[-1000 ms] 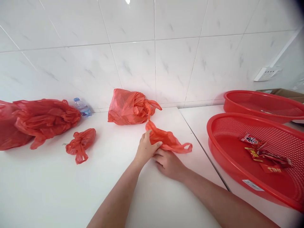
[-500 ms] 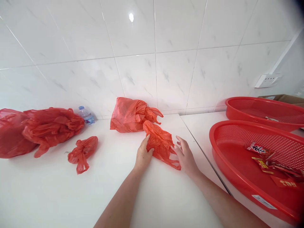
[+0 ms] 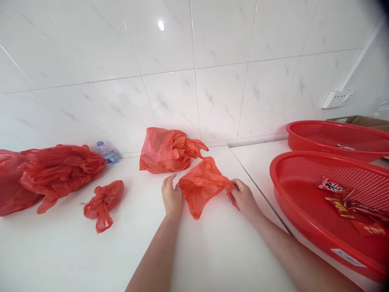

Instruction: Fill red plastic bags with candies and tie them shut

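A small red plastic bag (image 3: 202,184) lies spread on the white table between my two hands, its sheet puffed and wrinkled. My right hand (image 3: 244,199) is closed on the bunched handle end at its right. At the opposite edge, my left hand (image 3: 172,198) stands on its side against the bag, fingers apart and not closed round it. Just behind is a fuller red plastic bag (image 3: 164,151), leaning near the tiled wall with its gathered top pointing right. A small knotted red bag (image 3: 105,202) rests to the left.
Large red bags (image 3: 60,170) and a water bottle (image 3: 107,153) stand at the left by the wall. On the right are a big red plastic basket (image 3: 291,202) holding several snack packets (image 3: 337,187) and a second red basket (image 3: 322,140) behind it. A seam (image 3: 258,186) crosses the table.
My right hand has taken hold of the small bag's handle end and pulled it right, spreading the bag. My left hand has shifted left, and its fingers have come off the bag's top.
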{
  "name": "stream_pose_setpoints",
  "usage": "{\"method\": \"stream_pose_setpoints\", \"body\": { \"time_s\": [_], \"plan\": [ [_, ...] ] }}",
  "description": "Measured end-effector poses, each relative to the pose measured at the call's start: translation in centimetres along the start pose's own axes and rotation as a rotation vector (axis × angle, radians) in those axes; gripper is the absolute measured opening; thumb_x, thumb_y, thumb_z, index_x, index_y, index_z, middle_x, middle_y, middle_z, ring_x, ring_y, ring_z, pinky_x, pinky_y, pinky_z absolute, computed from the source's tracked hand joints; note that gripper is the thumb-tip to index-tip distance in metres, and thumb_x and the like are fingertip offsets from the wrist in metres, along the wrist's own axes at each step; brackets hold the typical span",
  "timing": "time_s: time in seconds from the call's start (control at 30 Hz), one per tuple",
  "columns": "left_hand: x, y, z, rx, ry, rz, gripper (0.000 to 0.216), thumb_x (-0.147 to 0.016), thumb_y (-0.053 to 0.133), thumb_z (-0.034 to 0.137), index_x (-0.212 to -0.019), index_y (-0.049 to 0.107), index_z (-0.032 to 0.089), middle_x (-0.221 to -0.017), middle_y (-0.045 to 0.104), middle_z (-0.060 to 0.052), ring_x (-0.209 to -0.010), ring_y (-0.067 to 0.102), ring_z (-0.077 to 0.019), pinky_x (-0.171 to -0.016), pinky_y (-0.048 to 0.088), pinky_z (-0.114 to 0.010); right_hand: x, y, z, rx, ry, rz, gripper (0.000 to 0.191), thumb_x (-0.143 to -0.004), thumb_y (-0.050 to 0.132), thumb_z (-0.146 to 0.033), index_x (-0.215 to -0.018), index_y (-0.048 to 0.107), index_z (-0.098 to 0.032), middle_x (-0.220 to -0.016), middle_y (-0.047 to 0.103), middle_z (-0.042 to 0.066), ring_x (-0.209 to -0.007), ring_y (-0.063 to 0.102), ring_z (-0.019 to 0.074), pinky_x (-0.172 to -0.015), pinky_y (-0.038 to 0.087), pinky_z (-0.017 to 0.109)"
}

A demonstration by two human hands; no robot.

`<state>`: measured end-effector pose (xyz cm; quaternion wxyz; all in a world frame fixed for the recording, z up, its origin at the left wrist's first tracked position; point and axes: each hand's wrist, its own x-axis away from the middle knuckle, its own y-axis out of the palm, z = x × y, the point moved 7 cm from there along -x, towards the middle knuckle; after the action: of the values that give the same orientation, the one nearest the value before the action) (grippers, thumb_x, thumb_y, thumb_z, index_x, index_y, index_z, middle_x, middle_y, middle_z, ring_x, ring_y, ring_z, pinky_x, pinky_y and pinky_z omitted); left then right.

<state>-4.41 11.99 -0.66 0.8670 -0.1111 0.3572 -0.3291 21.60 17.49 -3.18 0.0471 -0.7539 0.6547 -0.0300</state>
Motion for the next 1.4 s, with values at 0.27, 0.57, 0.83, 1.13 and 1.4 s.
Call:
{"method": "stream_pose_setpoints", "body": {
  "time_s": [0.27,0.57,0.83,1.13,1.4],
  "plan": [
    [2.7,-0.6,6.2,0.016,0.436,-0.095,0.030,-0.090,0.043,0.037,-0.109,0.057,0.019,-0.112,0.055,-0.010,-0.107,0.051,-0.0214,-0.094,0.041,-0.037,0.1,-0.3,0.1,0.026,-0.016,0.013,0.010,-0.075,0.049,-0.030,-0.080,0.048,-0.021,-0.061,0.056,-0.004,-0.045,0.046,0.0093,-0.039,0.033,0.020],
    [4.1,3.7,5.3,-0.285,0.345,-0.570,0.044,-0.089,0.034,0.053,-0.096,0.066,0.024,-0.093,0.065,-0.006,-0.094,0.055,-0.0228,-0.093,0.034,-0.045,-1.2,-2.0,1.1,0.054,-0.002,0.111,0.023,-0.072,0.050,-0.030,-0.094,0.049,-0.022,-0.067,0.057,-0.003,-0.047,0.046,0.0102,-0.042,0.034,0.022],
    [2.5,2.6,2.5,-0.276,0.123,-0.430,0.038,-0.088,0.041,0.046,-0.111,0.060,0.022,-0.125,0.053,-0.011,-0.119,0.044,-0.0277,-0.095,0.036,-0.047,-1.4,-3.6,0.3,0.131,-0.062,0.229,0.036,-0.071,0.048,-0.030,-0.105,0.055,-0.023,-0.076,0.062,0.000,-0.053,0.052,0.0118,-0.046,0.038,0.023],
    [2.2,2.2,0.4,0.211,-0.221,-0.182,0.100,-0.067,0.069,0.051,-0.144,0.010,0.026,-0.139,0.037,-0.017,-0.114,0.052,-0.0277,-0.089,0.044,-0.040,-0.5,-0.5,0.3,-0.039,0.008,-0.126,0.008,-0.064,0.038,-0.019,-0.064,0.047,-0.020,-0.048,0.043,-0.006,-0.039,0.038,0.0080,-0.039,0.028,0.020],
    [1.9,2.8,1.0,0.550,-0.208,-0.339,0.055,-0.076,0.060,0.047,-0.123,0.047,0.023,-0.110,0.060,-0.008,-0.089,0.059,-0.0170,-0.079,0.047,-0.031,0.2,-0.1,-0.6,-0.023,0.045,-0.249,0.009,-0.064,0.039,-0.019,-0.066,0.047,-0.020,-0.050,0.044,-0.006,-0.038,0.037,0.0066,-0.037,0.026,0.019]
  ]
}}
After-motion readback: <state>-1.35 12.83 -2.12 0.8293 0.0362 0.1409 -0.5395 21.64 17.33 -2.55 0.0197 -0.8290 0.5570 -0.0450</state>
